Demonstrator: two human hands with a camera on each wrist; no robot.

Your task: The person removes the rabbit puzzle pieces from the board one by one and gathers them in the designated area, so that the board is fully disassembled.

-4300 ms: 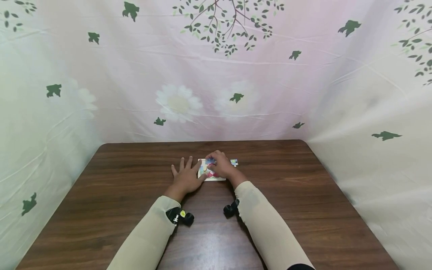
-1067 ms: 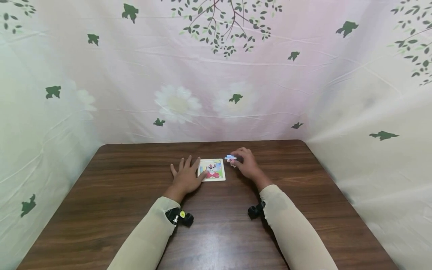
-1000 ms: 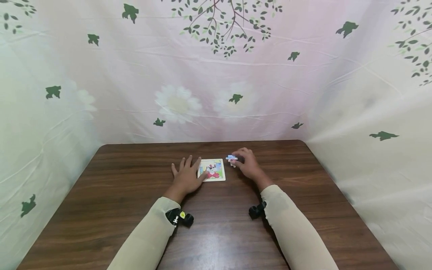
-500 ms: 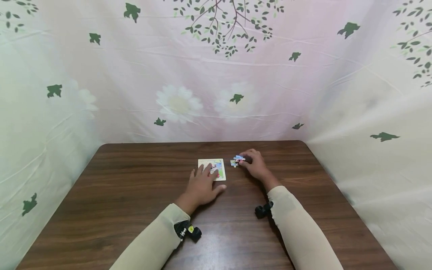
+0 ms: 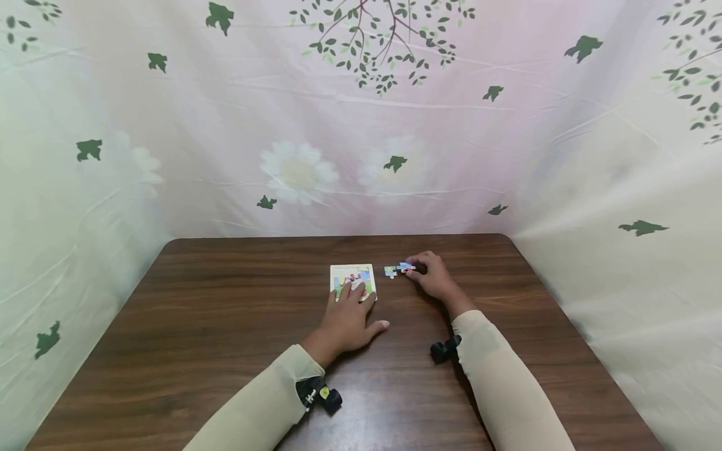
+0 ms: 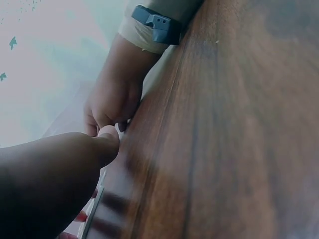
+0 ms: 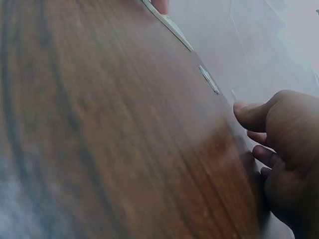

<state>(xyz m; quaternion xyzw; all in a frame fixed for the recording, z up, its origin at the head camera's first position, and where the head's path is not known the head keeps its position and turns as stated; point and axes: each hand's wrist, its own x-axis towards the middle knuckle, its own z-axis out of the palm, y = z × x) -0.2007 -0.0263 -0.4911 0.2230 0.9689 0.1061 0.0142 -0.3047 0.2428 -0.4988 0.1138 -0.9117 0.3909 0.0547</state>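
A small jigsaw puzzle in a white frame [image 5: 336, 269] lies flat toward the far side of the table, showing a cartoon animal in red; its upper left is plain and pale. My left hand [image 5: 345, 322] rests with spread, straight fingers over the puzzle's near part, thumb out to the right on or just above the wood. To the right, my right hand [image 5: 435, 279] pinches a blue-and-pink puzzle piece [image 5: 403, 267] between thumb and fingers, low over the table. Beside it lies a second puzzle piece [image 5: 390, 272], also visible edge-on as a thin piece [image 7: 209, 79] in the right wrist view.
The dark brown wooden table [image 5: 225, 313] has rounded far corners. A printed curtain [image 5: 344, 113] with leaves and daisies hangs behind it and along both sides. Each wrist carries a black camera, one on the left [image 5: 331, 399] and one on the right [image 5: 440, 352].
The right hand has gone from over the puzzle out to the right, carrying a piece. The left hand has slid from the puzzle's left side toward me and right, uncovering more of it.
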